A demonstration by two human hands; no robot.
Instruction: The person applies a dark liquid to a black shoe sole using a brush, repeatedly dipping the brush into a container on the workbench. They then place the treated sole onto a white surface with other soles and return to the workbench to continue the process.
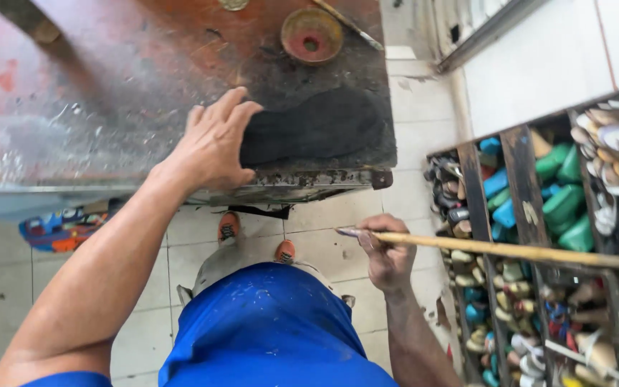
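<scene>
My left hand (213,143) lies flat, fingers spread, on the left end of a black shoe sole (320,127) that rests on a stained reddish worktable (109,86). My right hand (387,254) is below the table's front edge, over the tiled floor, and grips a long wooden-handled brush (510,251) whose tip points left. The brush handle runs off to the right across the shelves.
A round red tin (312,34) and a thin stick (349,23) sit at the table's far side. A wooden rack (531,208) on the right holds many coloured shoe lasts and soles. My blue shorts and orange-tipped shoes (256,240) show below.
</scene>
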